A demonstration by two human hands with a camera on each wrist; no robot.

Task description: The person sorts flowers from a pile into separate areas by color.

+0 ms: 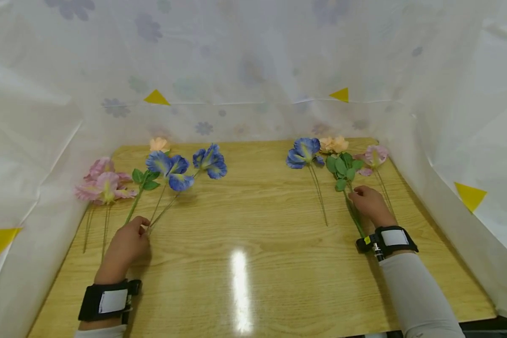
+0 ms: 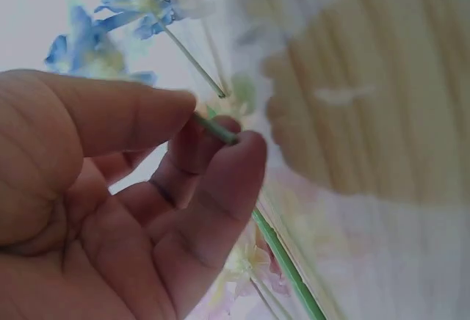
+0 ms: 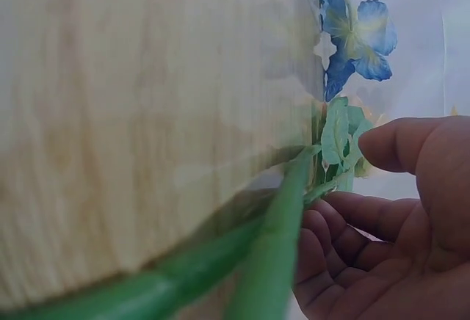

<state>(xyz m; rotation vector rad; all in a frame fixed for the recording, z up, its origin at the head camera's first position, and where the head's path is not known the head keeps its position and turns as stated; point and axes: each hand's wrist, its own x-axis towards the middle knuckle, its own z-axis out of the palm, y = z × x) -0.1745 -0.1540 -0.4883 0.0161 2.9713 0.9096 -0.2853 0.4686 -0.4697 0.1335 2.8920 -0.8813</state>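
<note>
In the head view, my left hand [image 1: 128,241] is at the lower ends of two blue flowers' stems, left of the table's middle. Its thumb and finger pinch a thin green stem [image 2: 217,129] in the left wrist view. One blue flower [image 1: 171,170] lies nearer the hand, the other blue flower [image 1: 211,162] farther right. My right hand [image 1: 369,204] is beside the green stems of the peach flowers [image 1: 334,144]. The right wrist view has its thumb apart from the loosely bent fingers, with leaves [image 3: 338,133] just beyond them.
Pink flowers [image 1: 105,185] and a peach flower [image 1: 159,144] lie around the left hand. At the right are a blue flower [image 1: 304,152] and a pink flower [image 1: 376,156]. White sheeting [image 1: 253,117] with yellow triangles surrounds the wooden table [image 1: 253,211].
</note>
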